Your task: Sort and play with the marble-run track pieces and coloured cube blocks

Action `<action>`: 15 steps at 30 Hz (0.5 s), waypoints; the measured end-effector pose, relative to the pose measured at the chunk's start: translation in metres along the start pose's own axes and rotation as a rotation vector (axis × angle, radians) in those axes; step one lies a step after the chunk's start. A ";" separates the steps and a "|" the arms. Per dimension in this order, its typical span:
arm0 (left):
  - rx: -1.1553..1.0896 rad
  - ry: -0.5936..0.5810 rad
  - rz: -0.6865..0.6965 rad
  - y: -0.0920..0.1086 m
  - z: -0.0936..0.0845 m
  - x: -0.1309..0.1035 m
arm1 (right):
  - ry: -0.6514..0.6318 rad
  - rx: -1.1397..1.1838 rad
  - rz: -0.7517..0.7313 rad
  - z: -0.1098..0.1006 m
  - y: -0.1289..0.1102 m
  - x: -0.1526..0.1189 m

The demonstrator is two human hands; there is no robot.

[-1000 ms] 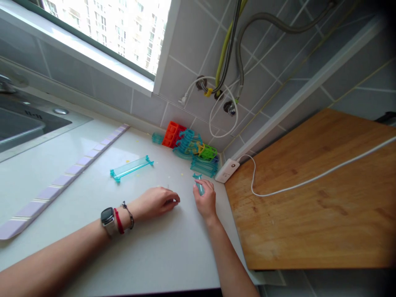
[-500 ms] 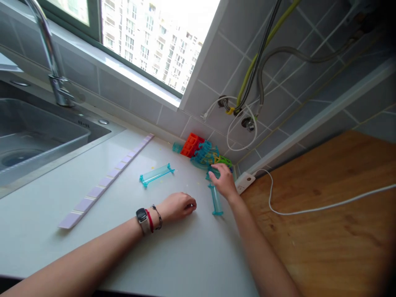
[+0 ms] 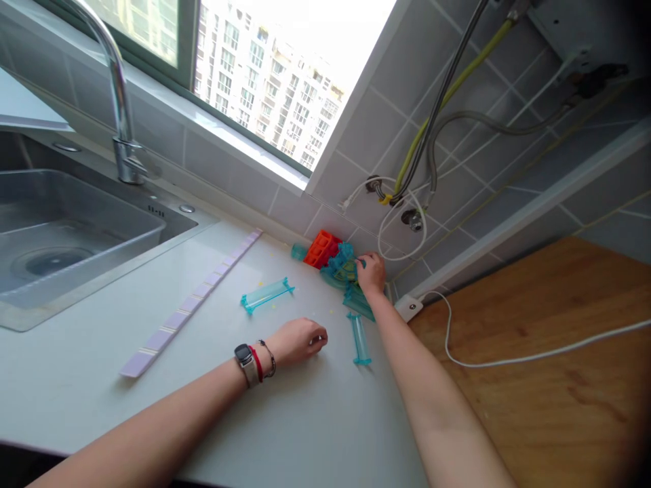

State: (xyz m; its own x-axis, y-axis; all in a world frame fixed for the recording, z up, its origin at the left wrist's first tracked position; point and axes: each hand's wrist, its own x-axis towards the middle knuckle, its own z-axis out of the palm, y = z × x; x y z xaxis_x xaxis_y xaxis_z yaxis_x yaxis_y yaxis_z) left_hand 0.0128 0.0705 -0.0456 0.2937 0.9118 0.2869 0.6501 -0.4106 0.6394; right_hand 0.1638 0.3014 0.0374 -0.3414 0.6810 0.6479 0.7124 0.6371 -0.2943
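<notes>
Right hand (image 3: 371, 272) at the right end of the pile of blue parts (image 3: 338, 266), beside the red block (image 3: 322, 249). Right fingers bent inward, nearly closed; grip on any part hidden, cannot tell. Left hand (image 3: 304, 341) on the worktop (image 3: 254, 420), fingers loosely curled, no part visible in them. Two blue racks, (image 3: 267, 295) and (image 3: 359, 339), lie apart from the pile. Judgement: parts likely to snag; pinch one by a free edge, lift straight up, left hand steadying the rest.
</notes>
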 end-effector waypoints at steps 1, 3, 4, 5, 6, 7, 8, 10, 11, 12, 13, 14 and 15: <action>-0.011 0.006 -0.004 0.000 -0.001 0.000 | 0.023 0.024 0.018 -0.003 -0.002 -0.001; -0.036 0.024 -0.018 0.001 -0.005 0.002 | 0.084 0.078 0.066 -0.013 -0.009 -0.011; -0.045 0.036 -0.026 0.002 -0.007 0.003 | 0.115 0.109 0.093 -0.019 -0.015 -0.021; -0.063 0.056 -0.041 0.003 -0.009 0.004 | 0.143 0.143 0.123 -0.025 -0.022 -0.034; -0.102 0.085 -0.063 0.004 -0.011 0.004 | 0.155 0.183 0.149 -0.030 -0.029 -0.051; -0.164 0.122 -0.093 0.006 -0.013 0.005 | 0.148 0.226 0.164 -0.035 -0.037 -0.072; -0.246 0.162 -0.123 0.007 -0.014 0.005 | 0.125 0.268 0.172 -0.038 -0.045 -0.094; -0.435 0.217 -0.155 0.011 -0.014 0.006 | 0.002 0.513 0.220 -0.041 -0.060 -0.139; -0.513 0.221 -0.148 0.013 -0.013 0.005 | -0.079 0.663 0.255 -0.041 -0.067 -0.159; -0.563 0.211 -0.130 0.015 -0.012 0.005 | -0.120 0.770 0.290 -0.040 -0.072 -0.175; -0.594 0.195 -0.114 0.017 -0.009 0.005 | -0.121 0.843 0.326 -0.039 -0.077 -0.188; -0.614 0.179 -0.105 0.018 -0.007 0.005 | -0.103 0.888 0.358 -0.038 -0.080 -0.197; -0.629 0.166 -0.105 0.019 -0.005 0.005 | -0.095 0.906 0.384 -0.038 -0.081 -0.202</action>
State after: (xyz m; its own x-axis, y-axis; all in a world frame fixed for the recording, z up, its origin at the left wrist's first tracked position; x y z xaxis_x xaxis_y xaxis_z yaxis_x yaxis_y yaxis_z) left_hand 0.0227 0.0673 -0.0287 0.1062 0.9559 0.2739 0.1206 -0.2858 0.9507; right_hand 0.1980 0.0983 -0.0433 -0.2612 0.9002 0.3483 0.0597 0.3752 -0.9250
